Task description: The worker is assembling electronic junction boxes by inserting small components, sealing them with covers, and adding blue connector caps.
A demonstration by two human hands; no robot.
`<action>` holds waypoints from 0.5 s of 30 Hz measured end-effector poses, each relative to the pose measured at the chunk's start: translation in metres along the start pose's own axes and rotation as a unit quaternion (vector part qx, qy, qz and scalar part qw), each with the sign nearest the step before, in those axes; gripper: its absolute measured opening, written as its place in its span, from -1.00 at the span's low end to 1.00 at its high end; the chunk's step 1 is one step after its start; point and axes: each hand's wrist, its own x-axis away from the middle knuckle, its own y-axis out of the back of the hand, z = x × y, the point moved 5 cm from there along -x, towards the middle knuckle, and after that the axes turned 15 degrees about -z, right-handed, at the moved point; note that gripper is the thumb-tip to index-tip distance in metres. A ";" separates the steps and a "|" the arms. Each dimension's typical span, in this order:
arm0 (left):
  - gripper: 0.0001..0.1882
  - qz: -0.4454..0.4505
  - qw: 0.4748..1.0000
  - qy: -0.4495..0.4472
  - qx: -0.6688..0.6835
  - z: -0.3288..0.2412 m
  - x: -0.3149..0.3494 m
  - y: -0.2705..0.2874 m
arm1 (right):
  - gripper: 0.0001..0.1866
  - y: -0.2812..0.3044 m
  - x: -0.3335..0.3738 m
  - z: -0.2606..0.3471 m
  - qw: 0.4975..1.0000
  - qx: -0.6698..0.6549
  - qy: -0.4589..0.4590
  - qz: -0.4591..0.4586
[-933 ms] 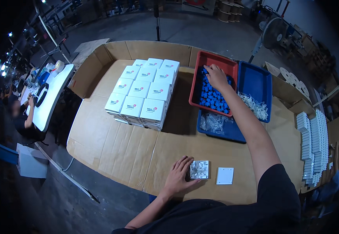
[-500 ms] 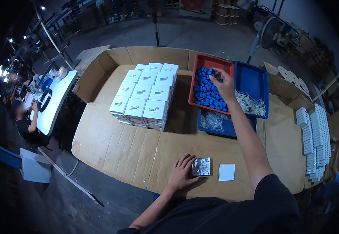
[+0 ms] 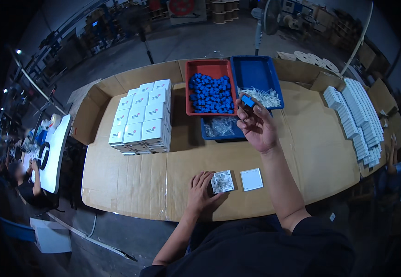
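My right hand [image 3: 259,127] is raised over the table, its fingers closed on a small blue plastic connector [image 3: 247,100]. Flat on the cardboard, my left hand [image 3: 200,193] has its fingers spread. Its fingertips and thumb rest against the side of a small open white square box [image 3: 231,188], which holds white and clear small parts. Beside that box, to the right, lies a flat white square cover [image 3: 251,179]. Many similar blue connectors [image 3: 209,92] fill the lower part of a red tray [image 3: 188,70] farther back.
A blue tray [image 3: 256,69] holds white slender parts [image 3: 263,97]; another blue tray [image 3: 206,137] holds clear plastic bags [image 3: 220,126]. White printed boxes [image 3: 138,115] are stacked at left, white stacked pieces [image 3: 355,122] at right. A cardboard wall [image 3: 131,77] borders the table's far side. Co-workers sit both sides.
My right hand has come out of the red tray toward me with a blue connector. My left hand stays at the small box. The whole view has shifted as my head turned right.
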 end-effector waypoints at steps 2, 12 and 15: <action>-0.10 0.002 1.000 -0.007 -0.006 -0.007 0.004 -0.002 | -0.50 -0.001 0.014 0.006 1.000 -0.017 0.004 0.010; -0.10 -0.031 0.998 0.051 -0.008 -0.051 0.031 -0.007 | -0.44 0.002 0.069 0.021 0.986 -0.139 -0.073 0.064; -0.08 -0.028 0.998 0.064 -0.004 -0.046 0.039 -0.009 | -0.52 0.013 0.082 0.011 0.991 -0.114 -0.073 0.006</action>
